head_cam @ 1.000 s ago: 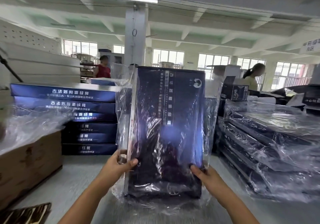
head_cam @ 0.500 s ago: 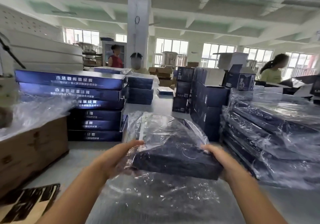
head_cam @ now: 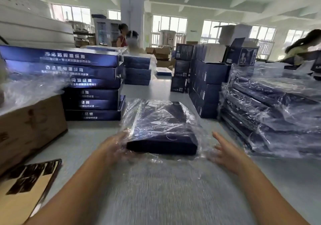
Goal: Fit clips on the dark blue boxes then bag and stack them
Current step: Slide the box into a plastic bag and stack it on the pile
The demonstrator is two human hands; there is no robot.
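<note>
Right now the flat dark blue cardboard box in its clear crinkled plastic bag (head_cam: 161, 129) lies flat on the pale grey-green worktable (head_cam: 86, 137), straight ahead of me, and I take it as my landmark. My left hand (head_cam: 112, 148) rests against its near left corner with the fingers spread and mostly straight, part of them under the loose film; whether they pinch the film I cannot tell through the blur. My right hand (head_cam: 225, 153) is open, fingers straight and splayed, just beside the box's near right corner and seemingly apart from it. What worries me is the slack bag mouth trailing toward me from the box: if I lift by the film alone, the slippery plastic could slide and the box could tip out. The leaning stack of bagged dark blue boxes (head_cam: 271, 113) to the right of my box looks glossy and uneven, so one more set on top carelessly might skate off or drag the pile over. To the left of my box stands a tidy stack of unbagged dark blue boxes with white lettering (head_cam: 86, 84), and further left a brown corrugated carton (head_cam: 29, 129) under loose plastic. Beyond my box are piles of smaller dark blue cartons (head_cam: 206, 84), a white pillar (head_cam: 132, 7), bright windows, and other people working at the far side.
</note>
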